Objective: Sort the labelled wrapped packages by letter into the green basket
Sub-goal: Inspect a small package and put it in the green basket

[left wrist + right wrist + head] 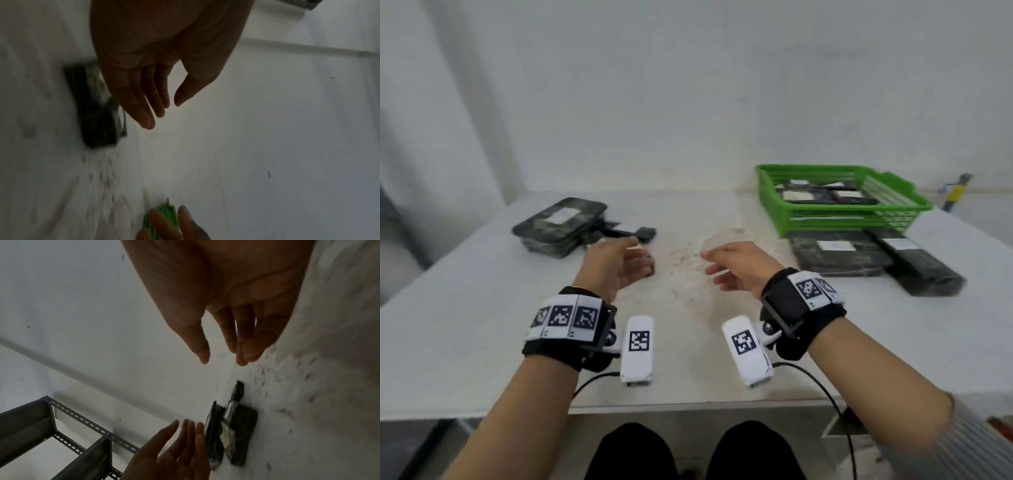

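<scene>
Your left hand (pixel 616 269) and right hand (pixel 739 265): both empty, fingers loosely spread, over table (pixel 465 308) middle. One green basket (pixel 893 205) far right, at least three labelled packages (pixel 796 196) inside. Two packages (pixel 839 255) before basket. Left pile (pixel 561 222): count unclear.

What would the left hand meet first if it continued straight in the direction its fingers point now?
Probably the small dark package just beyond the fingertips of the left hand, beside the stack of wrapped packages. Motion blur and unclear depth make this uncertain.
</scene>
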The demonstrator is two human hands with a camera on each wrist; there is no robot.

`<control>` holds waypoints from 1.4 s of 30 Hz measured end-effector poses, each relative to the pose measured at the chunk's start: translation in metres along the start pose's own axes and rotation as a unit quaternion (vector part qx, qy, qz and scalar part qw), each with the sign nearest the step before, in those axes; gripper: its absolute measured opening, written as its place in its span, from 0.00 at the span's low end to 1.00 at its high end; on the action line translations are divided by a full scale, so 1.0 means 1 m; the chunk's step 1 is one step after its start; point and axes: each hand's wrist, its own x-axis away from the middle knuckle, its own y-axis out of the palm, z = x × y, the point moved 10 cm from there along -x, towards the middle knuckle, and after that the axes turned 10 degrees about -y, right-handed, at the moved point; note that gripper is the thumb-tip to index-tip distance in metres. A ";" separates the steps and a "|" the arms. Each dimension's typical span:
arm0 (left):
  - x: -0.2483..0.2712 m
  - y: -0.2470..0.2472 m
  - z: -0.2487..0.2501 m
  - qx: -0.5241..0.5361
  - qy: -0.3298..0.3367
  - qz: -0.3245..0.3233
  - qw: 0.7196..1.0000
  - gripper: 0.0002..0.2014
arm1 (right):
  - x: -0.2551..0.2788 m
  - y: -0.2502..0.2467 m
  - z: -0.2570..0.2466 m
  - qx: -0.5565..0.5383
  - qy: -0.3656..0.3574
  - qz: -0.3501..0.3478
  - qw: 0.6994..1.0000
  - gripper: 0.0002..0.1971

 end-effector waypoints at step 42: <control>-0.065 -0.017 0.033 -0.073 0.091 -0.138 0.984 0.04 | -0.082 0.093 -0.015 -0.224 -0.092 -0.005 0.970 0.23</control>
